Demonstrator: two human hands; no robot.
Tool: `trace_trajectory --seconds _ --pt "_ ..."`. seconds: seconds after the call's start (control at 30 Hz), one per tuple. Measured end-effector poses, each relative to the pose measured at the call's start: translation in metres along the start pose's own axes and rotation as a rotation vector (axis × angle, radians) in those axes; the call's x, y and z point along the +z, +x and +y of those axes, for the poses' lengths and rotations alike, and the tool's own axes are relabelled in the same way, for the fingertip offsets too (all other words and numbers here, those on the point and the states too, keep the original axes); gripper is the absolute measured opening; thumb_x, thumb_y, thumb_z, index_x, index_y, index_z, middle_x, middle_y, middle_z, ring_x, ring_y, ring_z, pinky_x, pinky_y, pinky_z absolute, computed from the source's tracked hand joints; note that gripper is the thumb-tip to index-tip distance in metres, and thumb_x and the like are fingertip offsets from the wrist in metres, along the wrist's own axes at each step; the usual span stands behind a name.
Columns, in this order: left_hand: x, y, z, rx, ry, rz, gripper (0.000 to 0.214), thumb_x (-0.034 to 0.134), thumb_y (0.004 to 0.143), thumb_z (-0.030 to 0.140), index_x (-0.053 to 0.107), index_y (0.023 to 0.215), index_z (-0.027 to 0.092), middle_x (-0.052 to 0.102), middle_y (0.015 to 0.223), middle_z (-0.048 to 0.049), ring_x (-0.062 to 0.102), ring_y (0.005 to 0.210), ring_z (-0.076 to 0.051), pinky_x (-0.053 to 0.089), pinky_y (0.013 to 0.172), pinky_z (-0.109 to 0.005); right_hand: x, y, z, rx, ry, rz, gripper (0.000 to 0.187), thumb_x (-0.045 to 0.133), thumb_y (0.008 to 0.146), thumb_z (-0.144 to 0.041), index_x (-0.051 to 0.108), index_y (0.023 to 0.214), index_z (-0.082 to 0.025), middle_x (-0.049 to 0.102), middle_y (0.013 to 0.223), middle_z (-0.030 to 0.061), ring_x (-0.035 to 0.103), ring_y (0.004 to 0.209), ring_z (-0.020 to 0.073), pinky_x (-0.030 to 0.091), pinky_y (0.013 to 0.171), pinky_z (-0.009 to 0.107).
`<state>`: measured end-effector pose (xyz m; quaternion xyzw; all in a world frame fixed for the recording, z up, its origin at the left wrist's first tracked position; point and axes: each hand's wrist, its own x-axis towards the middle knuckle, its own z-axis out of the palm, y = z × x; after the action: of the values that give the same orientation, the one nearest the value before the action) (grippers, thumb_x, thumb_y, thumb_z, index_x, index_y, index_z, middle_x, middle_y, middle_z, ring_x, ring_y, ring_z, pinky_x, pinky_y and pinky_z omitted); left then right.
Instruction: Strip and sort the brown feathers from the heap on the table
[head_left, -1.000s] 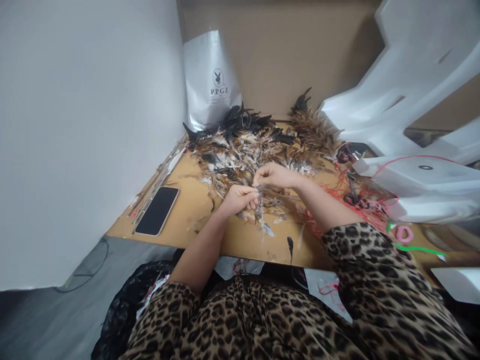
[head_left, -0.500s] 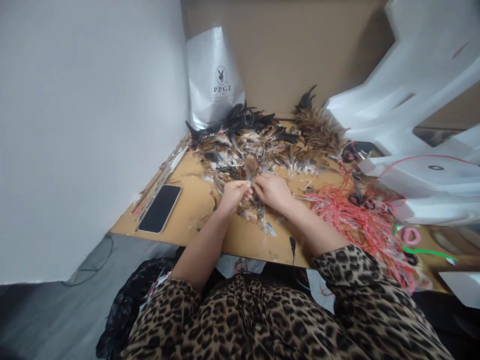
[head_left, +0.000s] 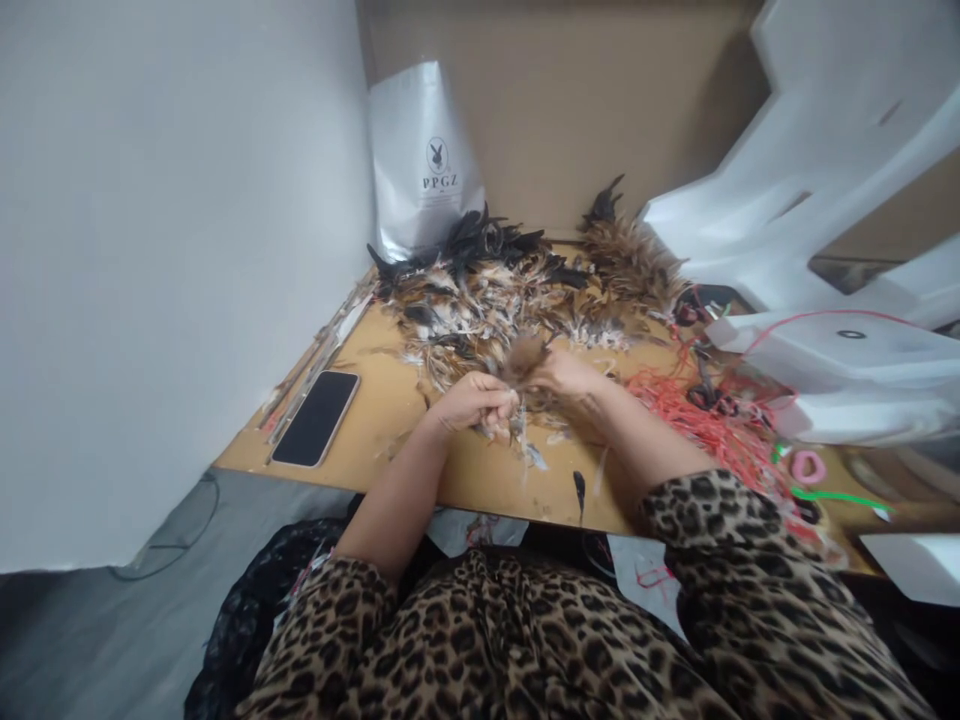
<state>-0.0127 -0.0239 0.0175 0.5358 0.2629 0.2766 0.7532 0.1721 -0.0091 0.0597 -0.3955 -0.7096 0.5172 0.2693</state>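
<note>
Between my two hands is a small brown feather bunch (head_left: 527, 358), its fluffy end pointing away from me. My left hand (head_left: 478, 402) is closed in a pinch at the lower end of the bunch. Bent fingers of my right hand (head_left: 564, 375) close on its right side; their tips are partly hidden. Just beyond my hands lies a loose pile of brown, white and black feathers (head_left: 480, 290). A few pale scraps (head_left: 534, 455) lie on the table below my fingers.
A phone (head_left: 315, 418) lies on the table (head_left: 480, 480) at left. A silver bag (head_left: 420, 160) stands behind the feathers. Brown feathers (head_left: 637, 260) are heaped at back right. Red strips (head_left: 697, 430), black-handled scissors (head_left: 705, 398) and white foam pieces (head_left: 847, 390) occupy the right.
Both hands have shifted slightly right and toward me. The brown feather bunch now stands out between them, nearer my right hand. The view has moved a little.
</note>
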Motion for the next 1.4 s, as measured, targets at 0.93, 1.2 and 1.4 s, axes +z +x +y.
trace_trajectory --seconds 0.93,1.2,1.4 --pt "-0.009 0.018 -0.011 -0.034 0.213 0.353 0.032 0.067 0.064 0.041 0.063 0.067 0.010 0.057 0.054 -0.0012 0.049 0.041 -0.006 0.035 0.041 -0.018 0.014 0.000 0.040 -0.005 0.032 0.540 0.020 0.066 0.062 -0.032 0.057 0.061 -0.015 0.054 0.056 -0.0025 0.042 0.051 0.0078 0.034 0.052 0.022" --pt "-0.003 0.026 -0.017 0.293 0.174 0.484 0.026 0.067 0.065 0.039 0.066 0.069 0.013 0.056 0.057 0.0007 0.041 0.043 -0.003 0.031 0.042 -0.018 0.027 0.009 0.047 0.120 0.244 0.602 0.018 0.067 0.057 -0.030 0.059 0.060 -0.014 0.052 0.050 -0.0045 0.039 0.047 0.0059 0.030 0.049 0.021" --pt "0.002 0.025 -0.017 0.371 0.121 0.469 0.023 0.066 0.067 0.037 0.067 0.069 0.013 0.061 0.071 -0.0018 0.042 0.045 -0.002 0.032 0.043 -0.018 0.034 0.013 0.051 0.158 0.611 0.532 0.020 0.072 0.050 -0.027 0.057 0.057 -0.016 0.056 0.050 -0.0037 0.048 0.047 0.0071 0.038 0.051 0.021"
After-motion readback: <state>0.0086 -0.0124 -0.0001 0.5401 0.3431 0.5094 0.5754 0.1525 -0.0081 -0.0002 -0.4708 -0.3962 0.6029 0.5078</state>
